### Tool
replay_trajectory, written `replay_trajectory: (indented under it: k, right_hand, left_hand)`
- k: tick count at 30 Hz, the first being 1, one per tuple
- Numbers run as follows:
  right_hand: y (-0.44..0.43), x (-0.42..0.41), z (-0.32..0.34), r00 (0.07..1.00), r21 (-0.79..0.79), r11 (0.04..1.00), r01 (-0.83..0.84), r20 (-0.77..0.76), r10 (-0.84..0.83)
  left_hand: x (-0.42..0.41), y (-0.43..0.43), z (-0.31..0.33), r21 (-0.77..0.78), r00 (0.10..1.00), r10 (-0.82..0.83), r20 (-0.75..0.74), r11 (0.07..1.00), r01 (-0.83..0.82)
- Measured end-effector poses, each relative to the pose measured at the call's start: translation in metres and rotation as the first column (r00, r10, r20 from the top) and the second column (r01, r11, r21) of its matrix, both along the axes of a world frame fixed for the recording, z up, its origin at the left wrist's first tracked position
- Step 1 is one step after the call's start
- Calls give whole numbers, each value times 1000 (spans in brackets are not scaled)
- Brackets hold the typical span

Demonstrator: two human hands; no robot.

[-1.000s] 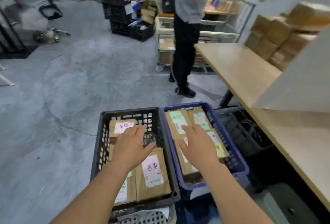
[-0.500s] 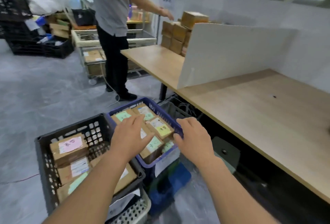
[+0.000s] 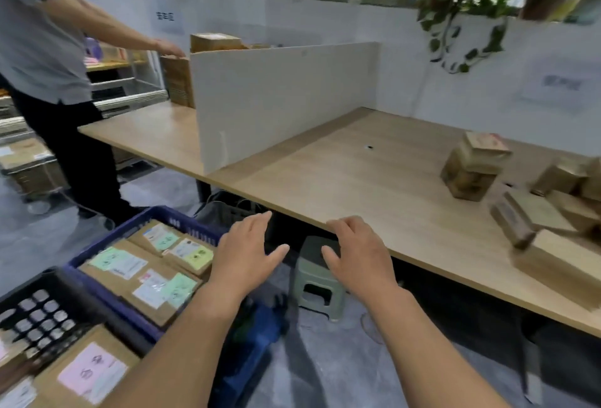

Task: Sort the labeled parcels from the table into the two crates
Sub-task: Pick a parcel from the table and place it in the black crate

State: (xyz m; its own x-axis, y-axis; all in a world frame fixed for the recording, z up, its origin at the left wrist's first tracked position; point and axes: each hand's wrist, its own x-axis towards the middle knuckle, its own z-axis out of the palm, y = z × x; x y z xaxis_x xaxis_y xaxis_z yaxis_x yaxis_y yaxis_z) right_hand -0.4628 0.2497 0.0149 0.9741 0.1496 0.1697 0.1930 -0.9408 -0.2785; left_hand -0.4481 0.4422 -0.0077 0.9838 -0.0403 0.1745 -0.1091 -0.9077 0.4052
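While both hovered at the table edge, the left hand and right hand had fingers relaxed, grasping nothing. Loose parcels lay on the table at 3 o'clock. The blue crate at 8 o'clock held green-labelled parcels; the black crate at 7 o'clock held a pink-labelled parcel.

Both hands, left and right, float empty near the tabletop, with boxes far right and crates left.
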Motion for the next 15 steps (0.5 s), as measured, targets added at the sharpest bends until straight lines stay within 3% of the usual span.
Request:
replay_trajectory:
  k: [15]
  right_hand:
    - [-279,-11,-7,962,-3,962,273,-18,-274]
  left_hand:
    - [25,-296,-16,19,957,-289,-22,957,290]
